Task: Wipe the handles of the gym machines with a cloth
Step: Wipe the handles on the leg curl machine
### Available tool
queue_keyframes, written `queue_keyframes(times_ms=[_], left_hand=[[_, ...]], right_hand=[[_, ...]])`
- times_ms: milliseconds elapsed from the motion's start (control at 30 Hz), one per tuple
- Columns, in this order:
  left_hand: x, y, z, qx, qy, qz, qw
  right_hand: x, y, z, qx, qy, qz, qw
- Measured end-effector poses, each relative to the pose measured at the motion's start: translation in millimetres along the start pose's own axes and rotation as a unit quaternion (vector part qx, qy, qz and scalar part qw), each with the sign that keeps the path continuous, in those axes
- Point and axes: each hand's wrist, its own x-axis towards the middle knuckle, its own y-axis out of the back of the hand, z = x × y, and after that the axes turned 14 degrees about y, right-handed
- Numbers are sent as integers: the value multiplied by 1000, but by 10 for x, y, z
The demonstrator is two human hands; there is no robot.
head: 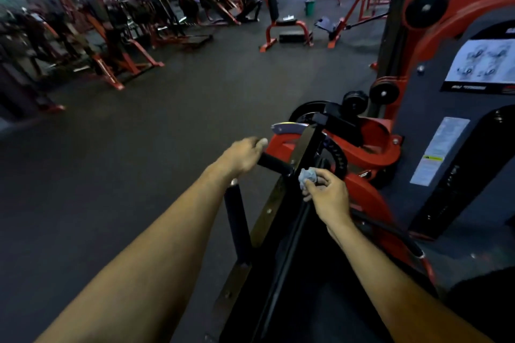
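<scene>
Currently, I have my left hand (245, 156) curled round the outer end of a short black handle (274, 165) that juts sideways from the dark frame (284, 203) of a red machine (370, 145). My right hand (326, 195) pinches a small, bunched pale-blue cloth (308, 176) between thumb and fingertips. The cloth sits just beyond that pinch, near the inner end of the gripped handle and close against the frame; whether it touches either I cannot tell. A second black handle (237, 220) stands upright just beneath my left wrist, apart from both hands.

As for progress, I judge the wiping of this machine barely under way or between strokes: the cloth is not wrapped on any handle, and no surface shows a visible wiped mark. Both handles by my grips seem left to do, as do the blurred rows of red machines (117, 36) well away across the floor (167, 125).
</scene>
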Motion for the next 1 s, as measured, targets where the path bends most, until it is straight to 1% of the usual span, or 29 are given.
queue_keyframes(times_ms=[67, 133, 233, 300, 400, 433, 533, 633, 733, 767, 833, 933, 1000], left_hand=[[105, -67, 46, 14, 31, -5, 999], [180, -89, 27, 36, 52, 13, 998], [281, -130, 17, 71, 48, 32, 996], [308, -140, 2, 76, 40, 35, 996], [375, -162, -5, 78, 33, 43, 996], [391, -170, -5, 84, 32, 50, 995], [414, -199, -23, 93, 22, 65, 993], [408, -202, -34, 77, 0, 73, 994], [400, -202, -21, 44, -6, 63, 997], [391, -202, -15, 34, 3, 56, 998], [382, -198, -14, 20, 12, 45, 999], [377, -180, -21, 2, 8, 35, 999], [385, -170, -26, 12, 2, 30, 999]], right_hand=[[215, -105, 103, -22, -8, 4, 1000], [415, -259, 215, -47, -5, -3, 999], [645, -495, 402, -115, -13, -33, 993], [647, -611, 405, -154, -11, -32, 987], [593, -736, 340, -119, -13, 0, 993], [572, -781, 291, -105, -1, 5, 994], [485, -959, 6, -60, 83, 14, 995], [411, -1042, -158, -23, 145, 25, 989], [476, -940, -8, -59, 195, 2, 979], [530, -890, 87, -79, 197, -5, 977], [649, -772, 264, -118, 159, -21, 980], [795, -624, 489, -196, 86, -68, 975], [837, -597, 524, -216, 57, -86, 971]])
